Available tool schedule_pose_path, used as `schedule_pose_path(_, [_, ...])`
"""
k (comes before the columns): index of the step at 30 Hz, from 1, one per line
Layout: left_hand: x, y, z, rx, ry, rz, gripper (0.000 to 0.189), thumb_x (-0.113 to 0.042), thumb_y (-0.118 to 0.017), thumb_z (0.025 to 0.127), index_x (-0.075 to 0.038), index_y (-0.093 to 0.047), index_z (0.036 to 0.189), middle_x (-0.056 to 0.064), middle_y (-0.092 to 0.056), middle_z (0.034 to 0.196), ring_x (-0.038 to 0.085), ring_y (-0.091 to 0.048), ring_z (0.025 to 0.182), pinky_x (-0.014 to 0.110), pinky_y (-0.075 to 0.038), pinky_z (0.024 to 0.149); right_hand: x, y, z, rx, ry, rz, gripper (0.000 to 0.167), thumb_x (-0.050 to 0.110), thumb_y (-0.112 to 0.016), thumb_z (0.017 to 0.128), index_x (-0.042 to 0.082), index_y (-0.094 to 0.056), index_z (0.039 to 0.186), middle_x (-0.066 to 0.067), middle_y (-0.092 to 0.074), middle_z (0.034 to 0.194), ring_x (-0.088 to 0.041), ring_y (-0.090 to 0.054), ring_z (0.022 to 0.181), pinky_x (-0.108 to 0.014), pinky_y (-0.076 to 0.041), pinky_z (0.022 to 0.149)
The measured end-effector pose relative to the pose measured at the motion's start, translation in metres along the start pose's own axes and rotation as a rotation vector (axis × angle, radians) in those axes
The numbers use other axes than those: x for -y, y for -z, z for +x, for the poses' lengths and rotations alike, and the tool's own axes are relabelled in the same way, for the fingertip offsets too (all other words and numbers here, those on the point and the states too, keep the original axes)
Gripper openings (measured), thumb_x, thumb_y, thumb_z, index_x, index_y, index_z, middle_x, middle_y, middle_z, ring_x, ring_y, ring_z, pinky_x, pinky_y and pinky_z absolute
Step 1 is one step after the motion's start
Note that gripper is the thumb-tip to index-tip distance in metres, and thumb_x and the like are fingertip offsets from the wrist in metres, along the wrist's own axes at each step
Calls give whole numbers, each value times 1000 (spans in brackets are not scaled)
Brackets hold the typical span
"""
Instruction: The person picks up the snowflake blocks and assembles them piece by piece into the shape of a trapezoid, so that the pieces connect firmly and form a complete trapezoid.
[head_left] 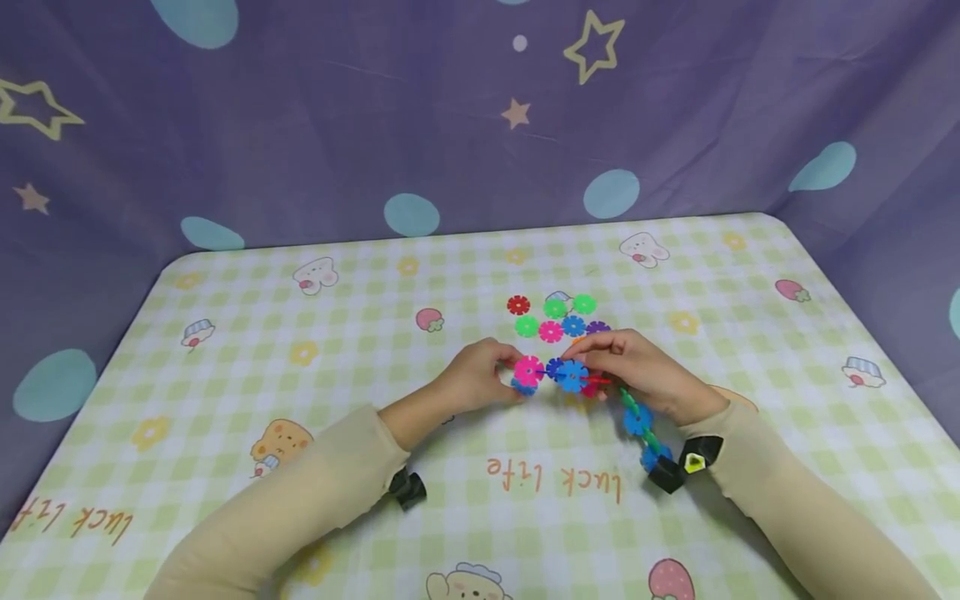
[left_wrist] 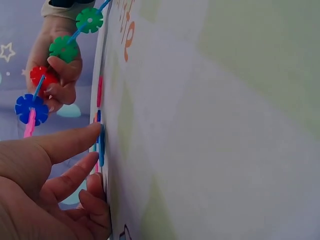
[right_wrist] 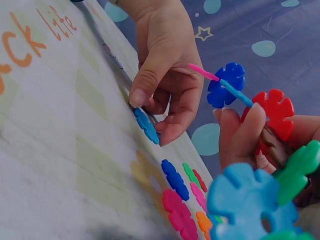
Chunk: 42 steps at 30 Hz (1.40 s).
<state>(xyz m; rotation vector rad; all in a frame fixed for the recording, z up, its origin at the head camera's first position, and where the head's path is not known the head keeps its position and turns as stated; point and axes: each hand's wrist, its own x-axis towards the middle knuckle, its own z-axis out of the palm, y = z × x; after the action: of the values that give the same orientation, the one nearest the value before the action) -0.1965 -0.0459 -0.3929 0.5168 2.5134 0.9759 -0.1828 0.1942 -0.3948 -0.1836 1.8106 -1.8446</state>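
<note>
My left hand (head_left: 480, 375) pinches a light blue snowflake disc (right_wrist: 146, 126) at its edges, low at the tablecloth. My right hand (head_left: 647, 371) holds a chain of interlocked snowflake discs by its red disc (right_wrist: 274, 114), raised over the table. From there a light blue disc, a dark blue disc (left_wrist: 31, 109) and a pink end disc (head_left: 528, 371) reach toward my left hand. On the other side, green discs (left_wrist: 90, 20) and blue discs (head_left: 637, 419) hang down past my right wrist. In the head view the pink end overlaps the disc in my left hand.
Loose snowflake discs lie flat beyond my hands, among them a red one (head_left: 518, 305), several green ones (head_left: 584, 304), a pink one (head_left: 551, 332) and a purple one (head_left: 597, 328). The checked tablecloth (head_left: 360, 317) ends at a purple curtain (head_left: 300, 125) behind.
</note>
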Motion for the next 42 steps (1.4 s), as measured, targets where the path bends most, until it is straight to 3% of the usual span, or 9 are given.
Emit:
schedule_pose_path(6, [-2, -1, 1, -8, -15, 61, 36, -16, -84, 68, -11, -68, 100, 2, -57, 91, 15, -49, 81, 27, -44, 77, 0, 0, 0, -11, -3, -2, 19, 9, -52, 95, 11, -70, 100, -1, -59, 85, -11, -51, 59, -26, -48, 52])
schedule_pose_path(12, [-1, -1, 1, -9, -21, 58, 35, -16, -85, 67, -10, -66, 96, 1, -57, 91, 15, -50, 81, 27, -44, 77, -1, -1, 1, -9, -5, -14, 19, 10, -51, 96, 12, -70, 100, -1, -59, 90, -11, -52, 61, -26, -48, 52])
schedule_pose_path(18, [4, 1, 1, 0, -1, -77, 33, -10, -84, 68, -10, -63, 93, 1, -57, 82, 14, -50, 67, 25, -43, 65, 0, -1, 0, -12, 1, -1, 18, 10, -53, 95, 13, -70, 99, -1, -62, 93, -11, -52, 61, -25, -48, 51])
schedule_pose_path(23, [13, 4, -1, 25, 11, -218, 21, -7, -78, 75, -6, -65, 91, 1, -54, 75, 14, -48, 68, 24, -42, 63, 0, -1, 1, -22, 11, 10, 16, 13, -54, 95, 13, -71, 97, 0, -64, 94, -10, -52, 62, -25, -48, 52])
schedule_pose_path(31, [21, 14, -16, 62, -10, -432, 19, -11, -67, 86, 1, -68, 100, 2, -63, 79, 14, -54, 70, 25, -46, 63, -2, 0, 0, -52, 32, 17, 12, 13, -58, 94, 13, -70, 96, 3, -52, 70, -12, -50, 55, -25, -46, 51])
schedule_pose_path(35, [21, 20, -24, 13, -16, -449, 23, -12, -63, 88, 2, -68, 106, 6, -66, 87, 18, -59, 75, 28, -49, 69, -2, 0, 0, -56, 17, 4, 10, 12, -61, 91, 13, -71, 94, 3, -61, 72, -13, -52, 54, -25, -45, 52])
schedule_pose_path(42, [17, 25, -34, -81, -31, -400, 18, -12, -65, 88, -4, -72, 103, 7, -69, 99, 25, -60, 77, 30, -49, 67, -2, -1, 1, -52, -3, -7, 10, 10, -63, 90, 12, -72, 91, 1, -65, 71, -12, -53, 53, -24, -47, 53])
